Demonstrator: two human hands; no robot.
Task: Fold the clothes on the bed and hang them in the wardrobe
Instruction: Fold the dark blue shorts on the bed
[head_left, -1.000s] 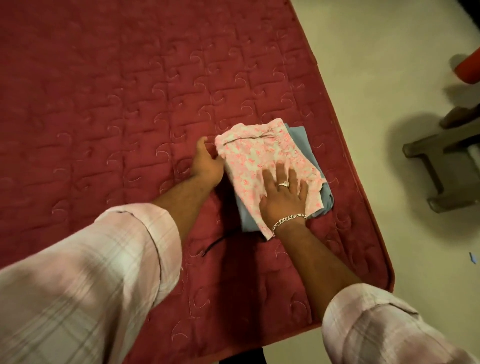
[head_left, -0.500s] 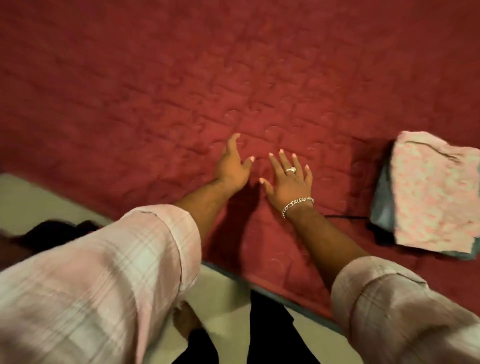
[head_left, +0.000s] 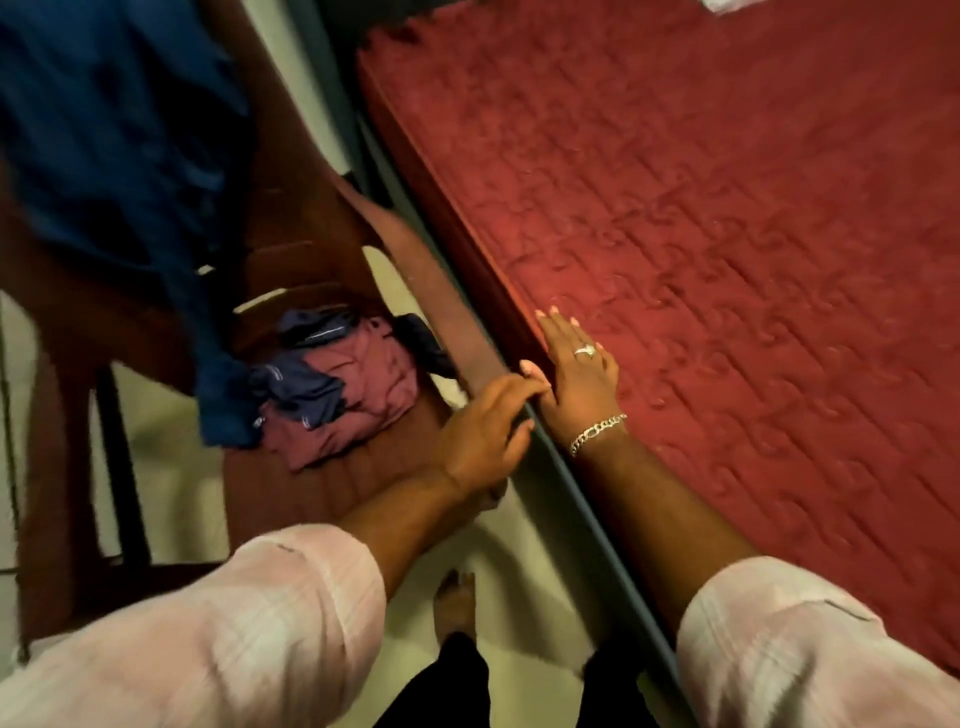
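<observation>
A crumpled heap of maroon and navy clothes (head_left: 343, 384) lies on the seat of a brown plastic chair (head_left: 291, 228) beside the bed. A blue garment (head_left: 119, 145) hangs over the chair's backrest. My left hand (head_left: 483, 431) is over the chair seat's near edge, fingers apart, holding nothing, a little to the right of the heap. My right hand (head_left: 576, 369) lies flat with spread fingers on the edge of the red quilted mattress (head_left: 727, 234). The folded pink and blue clothes are out of view.
A narrow strip of pale floor (head_left: 524, 545) runs between chair and bed, with my bare foot (head_left: 457, 603) on it. The dark bed frame rail (head_left: 587, 514) runs along the mattress edge. Something white (head_left: 722, 5) shows at the bed's far edge.
My view has swung left from the folded pink pile to the chair. Both hands left the pile and moved left; the left hand now hovers over the chair seat.
</observation>
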